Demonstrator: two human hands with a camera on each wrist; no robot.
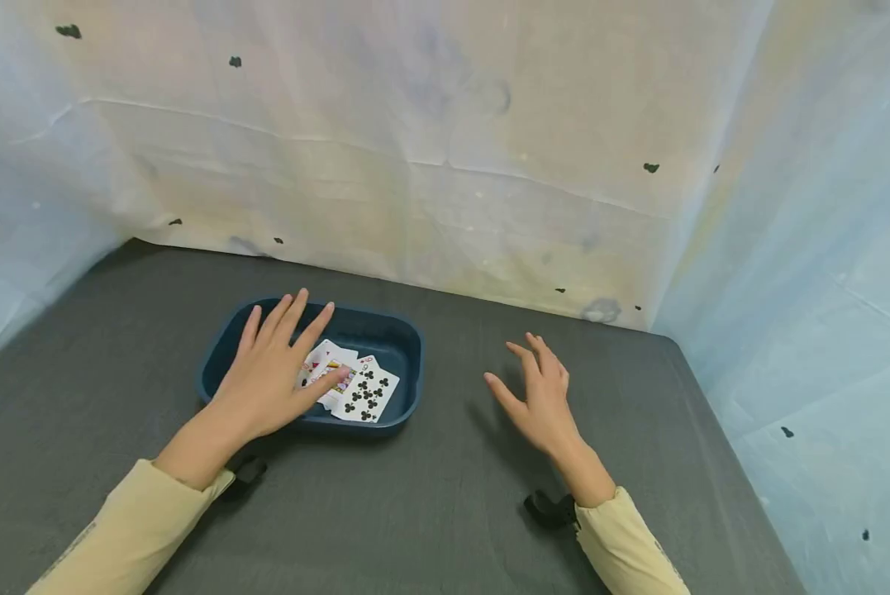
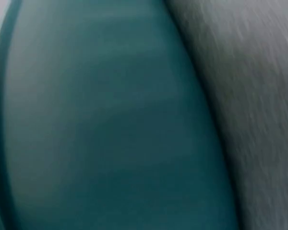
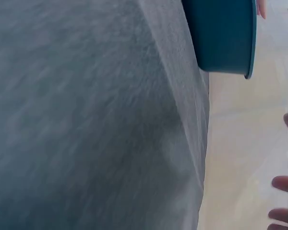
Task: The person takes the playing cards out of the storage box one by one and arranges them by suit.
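A dark blue basin [image 1: 409,380] with rounded corners sits on the grey table, and several playing cards [image 1: 363,398] lie overlapping and face up inside it. The top card shows black clubs; a picture card lies partly beneath it. My left hand [image 1: 269,384] is over the basin's left part, fingers spread and straight, hiding some of the cards. Whether its thumb touches a card I cannot tell. The basin's outer wall [image 2: 105,124] fills most of the left wrist view. Right of the basin, my right hand [image 1: 543,405] hovers above the table, fingers loosely extended and holding nothing.
The grey table [image 1: 445,512] spreads around the basin, its right edge running down at the right. Pale, blotchy cloth [image 1: 430,165] with small dark patches hangs behind and at both sides. A black strap mount [image 1: 549,510] is at the right wrist.
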